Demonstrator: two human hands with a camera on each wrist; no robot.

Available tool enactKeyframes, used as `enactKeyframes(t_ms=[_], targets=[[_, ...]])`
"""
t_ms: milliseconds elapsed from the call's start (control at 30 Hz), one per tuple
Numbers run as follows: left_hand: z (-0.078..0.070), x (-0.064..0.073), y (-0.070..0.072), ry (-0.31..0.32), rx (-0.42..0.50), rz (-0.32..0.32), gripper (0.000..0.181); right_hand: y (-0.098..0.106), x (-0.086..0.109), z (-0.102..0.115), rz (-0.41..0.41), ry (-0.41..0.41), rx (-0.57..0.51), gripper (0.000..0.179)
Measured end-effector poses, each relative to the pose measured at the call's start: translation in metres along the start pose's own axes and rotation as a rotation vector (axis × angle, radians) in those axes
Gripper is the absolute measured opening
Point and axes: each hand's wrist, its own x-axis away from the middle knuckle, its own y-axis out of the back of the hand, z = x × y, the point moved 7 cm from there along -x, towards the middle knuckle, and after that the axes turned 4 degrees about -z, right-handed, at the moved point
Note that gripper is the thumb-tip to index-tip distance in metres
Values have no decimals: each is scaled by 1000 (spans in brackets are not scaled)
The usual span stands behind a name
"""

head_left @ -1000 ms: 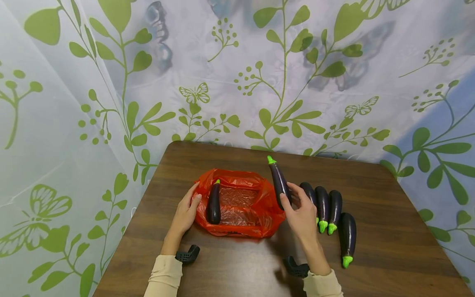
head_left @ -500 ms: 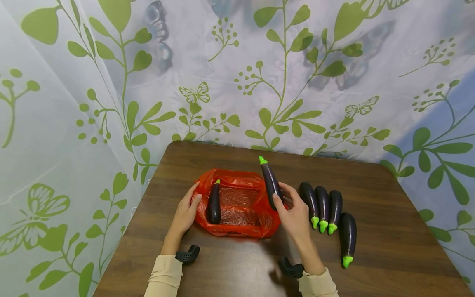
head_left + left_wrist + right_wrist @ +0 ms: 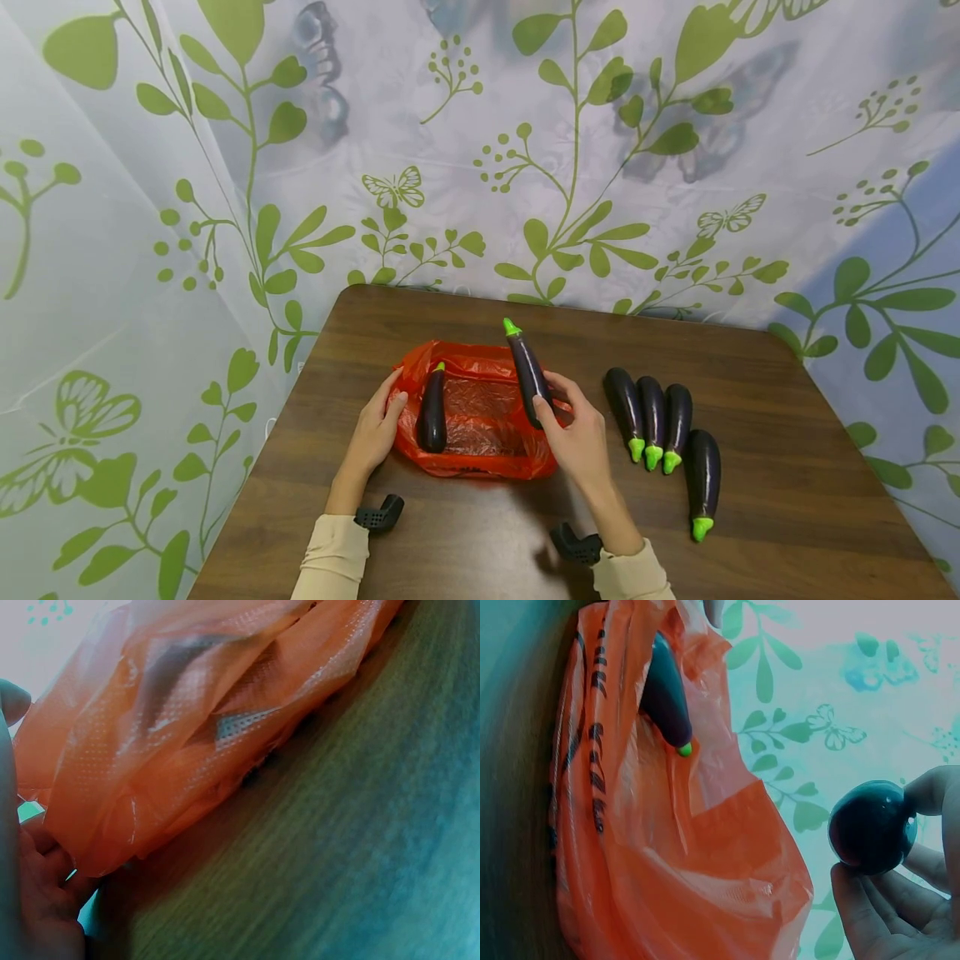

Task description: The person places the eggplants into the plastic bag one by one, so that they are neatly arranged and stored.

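My right hand (image 3: 579,433) grips an eggplant (image 3: 528,375) by its thick lower end, between thumb and fingers. Its green stem points up and away, above the right side of an open red plastic bag (image 3: 480,471). In the right wrist view the held eggplant (image 3: 871,827) appears end-on, apart from the bag. The bag's left edge is held by my left hand (image 3: 377,427); in the left wrist view its curled fingers (image 3: 49,877) lie against the red plastic. Inside the bag, along its left side, leans another eggplant (image 3: 432,412), stem upward.
To the right, several eggplants (image 3: 654,417) lie side by side on the brown wooden table (image 3: 780,467), green stems toward me. The nearest one (image 3: 702,479) sits slightly apart. A leaf-patterned curtain (image 3: 480,167) hangs behind the table.
My right hand has moved left with the eggplant, from beside the bag to over its right side. The left hand and the eggplant in the bag have stayed put.
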Motion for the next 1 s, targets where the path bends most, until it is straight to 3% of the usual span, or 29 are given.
enactKeyframes(t_ms=[367,1000], targets=[[0,0,1,8,-1,-1,52,-17,6,7,57,10,16,43],[-1,0,1,6,9,5,52,-49,13,4,171,-88,-75,47]])
